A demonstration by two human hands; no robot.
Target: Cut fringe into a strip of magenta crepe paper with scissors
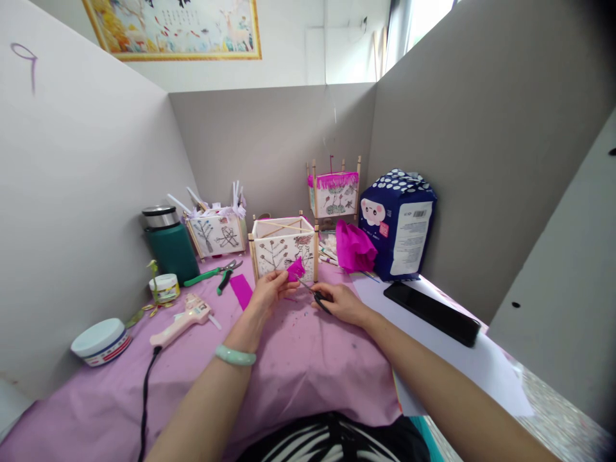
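My left hand (272, 292) pinches a small piece of magenta crepe paper (296, 268), whose far edge looks cut into a fringe. In my right hand (341, 303) is a pair of scissors (321, 300) with black handles, the blades pointing at the paper. Whether the blades are closed on it is too small to tell. Just behind both hands stands a box-shaped lantern frame (269, 251) with wooden corner sticks and drawn white panels. A flat magenta strip (241, 291) lies left of my left hand.
A glue gun (185, 323), green-handled pruning shears (212, 273) and a green thermos (171, 247) are on the left. Two more decorated boxes (219, 234) (335, 196) stand behind. Crumpled magenta paper (355, 247), a blue package (399, 224) and a black phone (430, 312) are right.
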